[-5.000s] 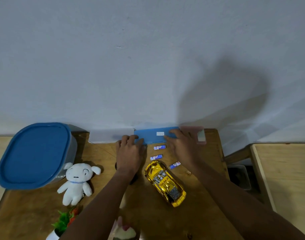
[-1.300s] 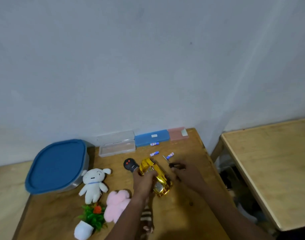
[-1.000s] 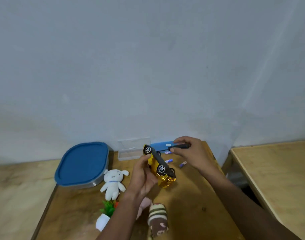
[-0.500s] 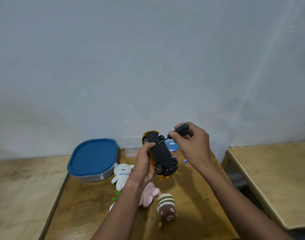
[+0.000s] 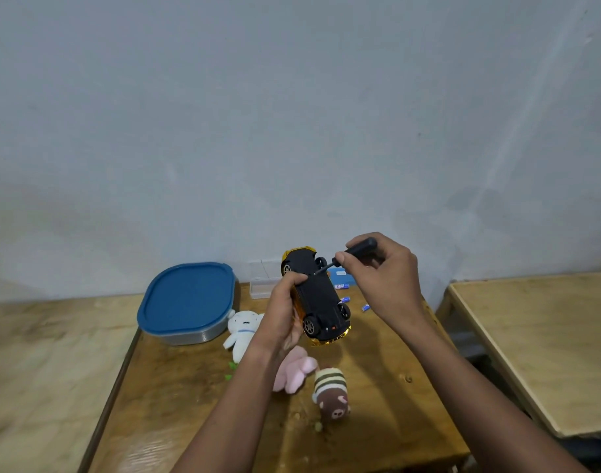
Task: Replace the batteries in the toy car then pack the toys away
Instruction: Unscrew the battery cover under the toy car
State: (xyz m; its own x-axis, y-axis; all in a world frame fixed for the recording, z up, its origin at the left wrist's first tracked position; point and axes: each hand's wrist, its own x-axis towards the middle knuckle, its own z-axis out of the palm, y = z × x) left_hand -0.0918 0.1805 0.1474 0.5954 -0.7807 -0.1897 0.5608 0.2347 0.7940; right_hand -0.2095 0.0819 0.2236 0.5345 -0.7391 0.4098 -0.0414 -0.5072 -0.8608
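A plain pale wall (image 5: pixel 292 114) rises behind a wooden table (image 5: pixel 377 421); another wooden table (image 5: pixel 548 336), perhaps separate, stands right.

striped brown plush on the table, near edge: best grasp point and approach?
Grip the cream-and-brown striped plush toy across its striped body, coming from above. It lies flat on the wooden table with its brown snout toward the near edge; the pink plush toy crowds its left side, so place fingers fore and aft of the stripes.

Left hand (image 5: pixel 285 310): raised, fingers curled around the toy car (image 5: pixel 317 297), thumb across its underside.
Right hand (image 5: pixel 382 279): raised beside the left, fingers closed on the screwdriver (image 5: pixel 355 252), tip at the car's underside.
Forearms: both bare, converging upward.
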